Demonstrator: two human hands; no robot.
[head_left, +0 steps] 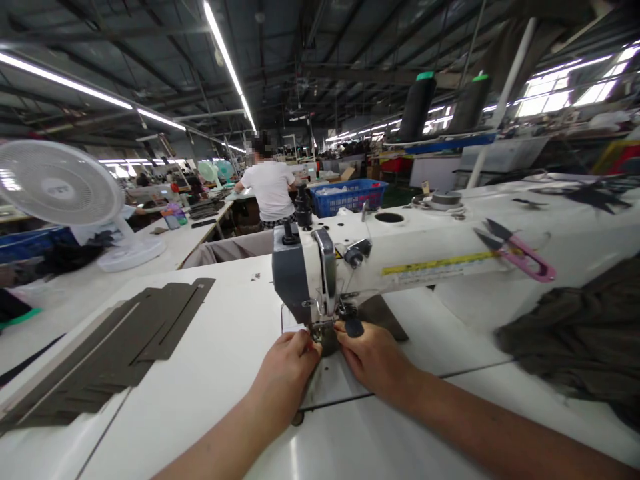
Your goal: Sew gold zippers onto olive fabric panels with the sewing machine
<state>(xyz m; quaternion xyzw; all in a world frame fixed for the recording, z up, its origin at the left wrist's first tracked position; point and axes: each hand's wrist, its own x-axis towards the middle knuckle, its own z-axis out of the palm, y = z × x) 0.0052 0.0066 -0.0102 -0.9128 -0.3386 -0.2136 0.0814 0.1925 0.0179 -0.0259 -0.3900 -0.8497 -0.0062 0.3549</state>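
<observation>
A white sewing machine (425, 247) stands before me, and a small dark grey-brown fabric piece (330, 341) lies under its needle area. My left hand (290, 367) is closed at the left edge of this piece, fingertips pinched together close to the presser foot (318, 332). From the right, my right hand (377, 357) pinches the piece's other side with thumb and forefinger. A dark round disc (355, 327) hides part of the right fingers. Behind that hand, another flat dark piece (384, 316) shows on the machine bed. The exact grip at the fingertips is partly hidden.
Flat dark fabric pieces (145, 333) lie overlapped at left. Pink-handled scissors (520, 250) rest on the machine arm. Crumpled dark cloth (575, 333) lies at right. Beyond are a white fan (60, 187), a blue basket (347, 197), thread cones (419, 107) and a person (269, 187).
</observation>
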